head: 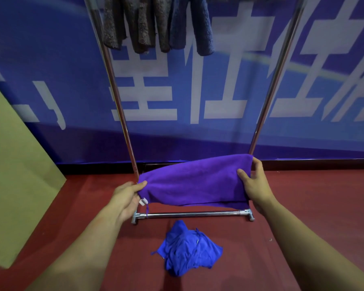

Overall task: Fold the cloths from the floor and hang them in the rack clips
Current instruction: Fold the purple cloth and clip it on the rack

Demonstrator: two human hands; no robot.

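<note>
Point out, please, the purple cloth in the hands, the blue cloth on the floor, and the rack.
purple cloth (195,181), head view, middle of its front face
blue cloth (187,250), head view, centre of the crumpled heap
rack (193,214), head view, bottom crossbar

Indoor hall or venue — blue printed banner (198,91), red floor (303,196), steel rack (189,214)

The room is evenly and rather dimly lit, with a cool bluish cast off the banner (198,91) behind. Thin bright glints run down the chrome rack poles (118,97) and along the bottom bar (187,215). Soft shadows lie on the red floor (303,196) beneath the forearms. The wide lens bows the poles outward and stretches the edges. The hanging cloths (156,24) at the top look soft and grainy.
</note>
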